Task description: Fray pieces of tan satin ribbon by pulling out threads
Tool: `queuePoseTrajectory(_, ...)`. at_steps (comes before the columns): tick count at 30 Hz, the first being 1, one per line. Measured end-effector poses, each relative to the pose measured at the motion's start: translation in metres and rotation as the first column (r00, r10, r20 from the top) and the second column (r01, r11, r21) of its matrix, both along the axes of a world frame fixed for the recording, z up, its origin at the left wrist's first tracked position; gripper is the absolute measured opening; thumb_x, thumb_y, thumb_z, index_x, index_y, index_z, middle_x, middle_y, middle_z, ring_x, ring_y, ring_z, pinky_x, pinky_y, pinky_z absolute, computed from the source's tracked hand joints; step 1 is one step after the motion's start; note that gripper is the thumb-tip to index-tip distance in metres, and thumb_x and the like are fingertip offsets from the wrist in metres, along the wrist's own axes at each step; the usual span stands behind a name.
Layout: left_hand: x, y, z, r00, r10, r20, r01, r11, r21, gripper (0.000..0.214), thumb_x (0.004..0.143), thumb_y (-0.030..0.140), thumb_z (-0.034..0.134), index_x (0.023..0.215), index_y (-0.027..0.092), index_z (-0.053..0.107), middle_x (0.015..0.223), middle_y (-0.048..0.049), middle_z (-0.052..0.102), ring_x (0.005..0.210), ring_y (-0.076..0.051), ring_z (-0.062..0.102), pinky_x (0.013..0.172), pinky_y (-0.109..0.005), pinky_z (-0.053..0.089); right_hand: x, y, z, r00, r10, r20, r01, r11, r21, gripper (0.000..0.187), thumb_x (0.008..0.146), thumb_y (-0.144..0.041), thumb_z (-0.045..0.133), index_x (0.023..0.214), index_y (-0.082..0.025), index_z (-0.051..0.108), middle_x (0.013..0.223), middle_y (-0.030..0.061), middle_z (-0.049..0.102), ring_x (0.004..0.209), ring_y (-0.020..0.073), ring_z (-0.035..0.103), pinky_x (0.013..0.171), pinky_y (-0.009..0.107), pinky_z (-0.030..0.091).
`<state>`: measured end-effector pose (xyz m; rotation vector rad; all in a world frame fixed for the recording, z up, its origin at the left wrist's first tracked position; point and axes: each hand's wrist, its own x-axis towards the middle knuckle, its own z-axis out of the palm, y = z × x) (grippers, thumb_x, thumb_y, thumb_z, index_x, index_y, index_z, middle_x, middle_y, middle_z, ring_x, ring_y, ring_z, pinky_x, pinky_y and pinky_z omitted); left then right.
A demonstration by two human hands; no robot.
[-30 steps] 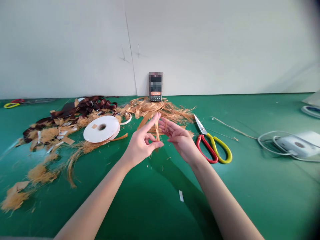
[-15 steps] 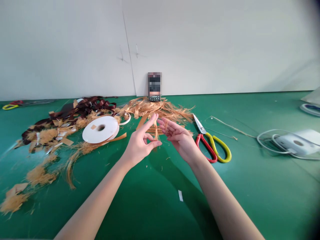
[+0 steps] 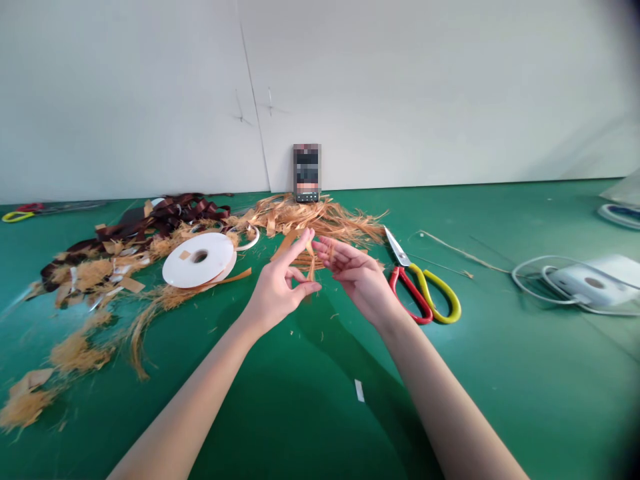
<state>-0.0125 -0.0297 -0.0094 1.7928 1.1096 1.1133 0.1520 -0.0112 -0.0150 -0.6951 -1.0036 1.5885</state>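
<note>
Both hands are raised close together above the green table. My left hand (image 3: 278,288) has a short tan raffia strip (image 3: 311,261) stretched between its upper fingers and its thumb side, with the lower fingers bent in. Just right of it, my right hand (image 3: 361,273) is turned partly palm up with its fingers curled. A thin tan strand appears to cross its fingers, and its fingertips are close to the strip. Behind the hands lies a loose bundle of raffia (image 3: 330,219). Red-and-yellow handled scissors (image 3: 421,293) rest partly open beside my right wrist.
A white ribbon spool (image 3: 175,263) stands left, among raffia scraps (image 3: 83,350) and dark brown ribbon (image 3: 187,213). A phone (image 3: 307,172) leans against the back wall. A white device (image 3: 600,280) with a coiled cable lies right; a white paper slip (image 3: 359,391) is in front.
The raffia strip between the hands has bent slightly, and the right fingers have shifted a little. The whole view has moved slightly; little else differs.
</note>
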Motion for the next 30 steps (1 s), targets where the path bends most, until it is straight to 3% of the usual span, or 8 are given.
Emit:
queuePoseTrajectory(11,0.0,0.002,-0.002,1.0,0.016,0.002,-0.016,1.0,0.005,0.085,0.073,0.016,0.07,0.143,0.039,0.029,0.152,-0.0105,0.031,0.056,-0.007,0.056,0.045,-0.021,0.039,-0.007,-0.001,-0.009,0.972,-0.134,0.195,0.116,0.988,0.102,0.068,0.046,0.0,0.038,0.105,-0.021,0.066,0.11,0.0022,0.07,0.108,0.0199,0.06,0.098,0.038,0.042)
queuePoseTrajectory(16,-0.001,0.002,-0.001,0.998,0.011,0.067,-0.01,1.0,-0.014,0.089,0.07,0.014,0.072,0.143,0.041,0.029,0.153,-0.0102,0.028,0.057,-0.006,0.056,0.045,-0.02,0.037,-0.001,0.005,-0.016,0.916,-0.287,0.282,0.244,0.954,0.176,0.073,0.048,-0.001,0.038,0.113,-0.022,0.062,0.124,0.0035,0.063,0.113,0.0203,0.056,0.097,0.037,0.041)
queuePoseTrajectory(18,-0.002,0.002,0.0,0.994,0.017,0.111,-0.014,1.0,-0.023,0.093,0.069,0.013,0.073,0.143,0.042,0.027,0.154,-0.0095,0.027,0.058,-0.007,0.058,0.044,-0.02,0.036,0.003,0.008,-0.02,0.874,-0.354,0.334,0.294,0.931,0.218,0.073,0.046,-0.001,0.038,0.111,-0.022,0.064,0.118,0.0027,0.066,0.11,0.02,0.057,0.095,0.036,0.041)
queuePoseTrajectory(21,-0.004,0.004,0.002,0.991,0.038,0.132,-0.036,0.999,-0.021,0.095,0.067,0.012,0.073,0.144,0.043,0.026,0.154,-0.0094,0.027,0.059,-0.007,0.059,0.043,-0.02,0.035,0.006,0.01,-0.022,0.901,-0.223,0.372,0.161,0.968,0.191,0.058,0.042,-0.002,0.035,0.084,-0.019,0.072,0.078,0.0,0.072,0.079,0.0157,0.063,0.079,0.029,0.046)
queuePoseTrajectory(23,-0.005,0.005,0.002,0.991,0.052,0.126,-0.05,0.999,-0.02,0.096,0.066,0.012,0.074,0.143,0.043,0.026,0.154,-0.009,0.026,0.059,-0.006,0.059,0.044,-0.02,0.036,0.008,0.008,-0.019,0.939,-0.027,0.343,-0.02,0.991,0.132,0.042,0.042,-0.004,0.034,0.061,-0.018,0.07,0.051,-0.0017,0.063,0.053,0.0116,0.056,0.06,0.025,0.043)
queuePoseTrajectory(25,-0.006,0.006,0.001,0.99,0.055,0.131,-0.052,0.998,-0.031,0.096,0.066,0.012,0.074,0.143,0.045,0.027,0.154,-0.0075,0.025,0.058,-0.005,0.056,0.044,-0.02,0.036,0.008,0.004,-0.015,0.949,0.094,0.302,-0.132,0.985,0.109,0.03,0.046,-0.004,0.036,0.047,-0.018,0.063,0.039,-0.0027,0.054,0.041,0.0096,0.047,0.049,0.024,0.038)
queuePoseTrajectory(28,-0.005,0.005,0.0,0.99,0.043,0.133,-0.036,0.998,-0.051,0.094,0.066,0.012,0.075,0.141,0.046,0.03,0.154,-0.0048,0.027,0.056,-0.005,0.054,0.045,-0.021,0.039,0.008,0.0,-0.005,0.979,0.132,0.157,-0.151,0.982,0.115,0.03,0.051,-0.003,0.044,0.053,-0.022,0.066,0.048,-0.0042,0.06,0.05,0.0097,0.054,0.055,0.023,0.044)
queuePoseTrajectory(30,-0.003,0.003,0.0,0.992,0.026,0.123,-0.019,0.998,-0.054,0.093,0.066,0.013,0.075,0.14,0.046,0.032,0.153,-0.004,0.029,0.057,-0.006,0.054,0.046,-0.022,0.04,0.007,-0.001,-0.001,0.993,0.112,0.028,-0.114,0.986,0.12,0.047,0.052,0.001,0.049,0.08,-0.028,0.073,0.08,-0.0054,0.072,0.074,0.0108,0.063,0.072,0.023,0.048)
